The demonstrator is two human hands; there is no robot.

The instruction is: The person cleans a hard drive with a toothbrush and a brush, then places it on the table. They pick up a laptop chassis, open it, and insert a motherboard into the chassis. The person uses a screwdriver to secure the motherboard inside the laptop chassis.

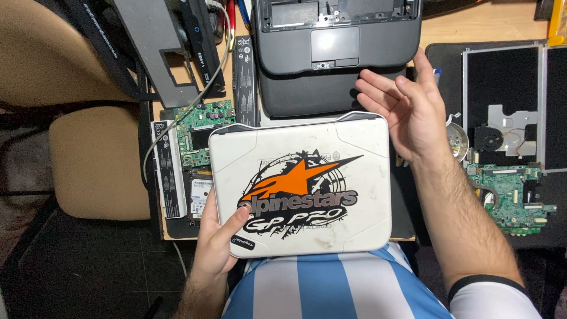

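A small white laptop (pixel 307 159), lid closed and bearing an orange and black star sticker, rests flat at the desk's near edge, over my lap. My left hand (pixel 217 239) grips its near left corner, thumb on the lid. My right hand (pixel 410 106) hovers empty just off the laptop's far right corner, palm facing left and fingers spread, touching nothing.
A black laptop base (pixel 336 44) with touchpad lies beyond the white one. A green circuit board (pixel 204 127), a hard drive (pixel 201 195) and long battery bars (pixel 168 171) sit left. Right, another green board (pixel 511 198) and a fan assembly (pixel 499 133) lie on a black mat. A tan chair (pixel 94 159) stands left.
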